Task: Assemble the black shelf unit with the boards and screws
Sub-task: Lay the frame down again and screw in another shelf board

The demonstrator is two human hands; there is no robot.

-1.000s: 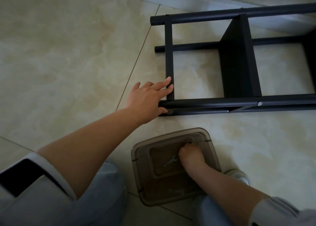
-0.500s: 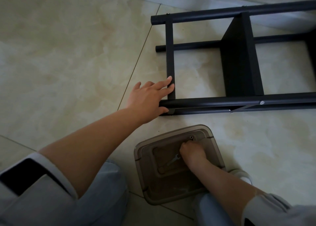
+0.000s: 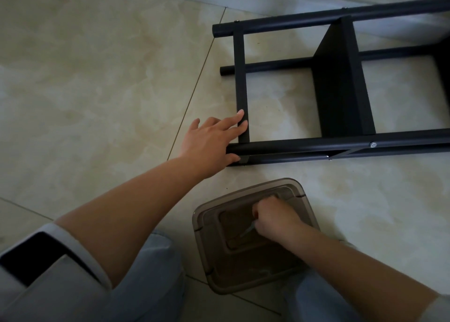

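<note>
Black shelf unit (image 3: 341, 146): lying on its side on the tiled floor (image 3: 97, 78), at 1 o'clock from me, one board (image 3: 341, 83) fitted between the tubes.
My left hand (image 3: 211, 146): fingers spread and straight, resting on the frame's end corner.
My right hand (image 3: 275, 220): at 5 o'clock, fingers curled, pinching a small wrench (image 3: 248, 230) inside the brown plastic tray (image 3: 204, 229).
</note>
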